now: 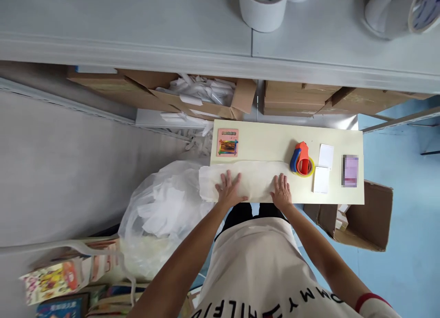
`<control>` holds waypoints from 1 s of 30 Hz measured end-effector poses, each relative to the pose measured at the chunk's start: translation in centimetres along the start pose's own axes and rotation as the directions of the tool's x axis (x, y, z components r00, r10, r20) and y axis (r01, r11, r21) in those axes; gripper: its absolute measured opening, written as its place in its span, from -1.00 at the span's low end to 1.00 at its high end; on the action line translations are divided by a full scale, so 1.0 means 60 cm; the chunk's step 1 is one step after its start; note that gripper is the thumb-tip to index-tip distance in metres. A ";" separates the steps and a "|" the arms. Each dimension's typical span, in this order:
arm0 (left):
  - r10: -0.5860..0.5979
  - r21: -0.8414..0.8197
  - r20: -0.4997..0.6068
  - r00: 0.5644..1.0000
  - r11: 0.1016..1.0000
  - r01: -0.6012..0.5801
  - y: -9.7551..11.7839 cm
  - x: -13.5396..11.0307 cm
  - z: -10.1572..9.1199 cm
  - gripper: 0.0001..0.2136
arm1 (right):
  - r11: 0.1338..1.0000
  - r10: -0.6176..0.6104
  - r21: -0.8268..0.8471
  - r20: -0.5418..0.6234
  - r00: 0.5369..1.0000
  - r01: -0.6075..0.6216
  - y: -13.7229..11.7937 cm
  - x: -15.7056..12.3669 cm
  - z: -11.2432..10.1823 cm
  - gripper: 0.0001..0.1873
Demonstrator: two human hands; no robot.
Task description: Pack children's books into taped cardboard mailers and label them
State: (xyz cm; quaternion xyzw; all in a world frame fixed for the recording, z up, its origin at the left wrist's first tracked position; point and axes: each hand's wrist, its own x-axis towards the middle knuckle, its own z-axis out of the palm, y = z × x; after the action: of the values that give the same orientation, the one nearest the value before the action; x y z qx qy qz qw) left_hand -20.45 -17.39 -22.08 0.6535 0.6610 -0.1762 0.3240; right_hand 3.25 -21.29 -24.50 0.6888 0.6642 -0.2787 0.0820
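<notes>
A long strip of white paper (256,178) lies flat along the near edge of the pale yellow table (264,139). My left hand (230,189) rests on its left part with the fingers spread. Near the right end of the strip my right hand (282,192) lies flat, fingers stretched forward. Just beyond that end stands a red and blue tape dispenser (302,158) with a yellow-edged roll. Two small stacks of white cards, a far one (326,156) and a near one (321,179), lie to its right. A pink card with a rainbow-framed picture (227,142) sits at the back left.
A purple packet (350,171) lies at the table's right end. Left of the table bulges a clear plastic bag (165,208) of white paper. An open cardboard box (373,217) stands at right. Overhead, a grey shelf (137,15) carries white tape rolls (263,11); boxes (295,98) sit below it.
</notes>
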 end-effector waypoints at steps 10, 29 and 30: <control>0.141 -0.455 -0.443 0.886 0.816 -0.357 -0.055 0.064 -0.111 -0.56 | 0.908 -0.099 0.393 -0.141 0.985 0.147 -0.173 0.147 -0.062 -0.37; -0.075 -0.969 -0.200 0.977 0.166 -0.185 -0.118 0.189 -0.171 -0.71 | 0.159 0.115 0.987 -0.025 0.993 0.006 -0.277 0.227 -0.087 -0.58; -0.045 -0.973 -0.209 0.977 0.112 -0.203 -0.112 0.180 -0.175 -0.69 | 0.153 0.144 0.988 -0.053 0.988 0.031 -0.273 0.222 -0.090 -0.56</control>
State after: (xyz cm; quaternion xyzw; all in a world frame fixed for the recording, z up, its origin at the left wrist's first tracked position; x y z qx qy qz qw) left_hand -28.42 -2.97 -22.83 0.3200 0.6015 0.3868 0.6215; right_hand -11.47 -5.39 -22.34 0.6178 0.3009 -0.5928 -0.4200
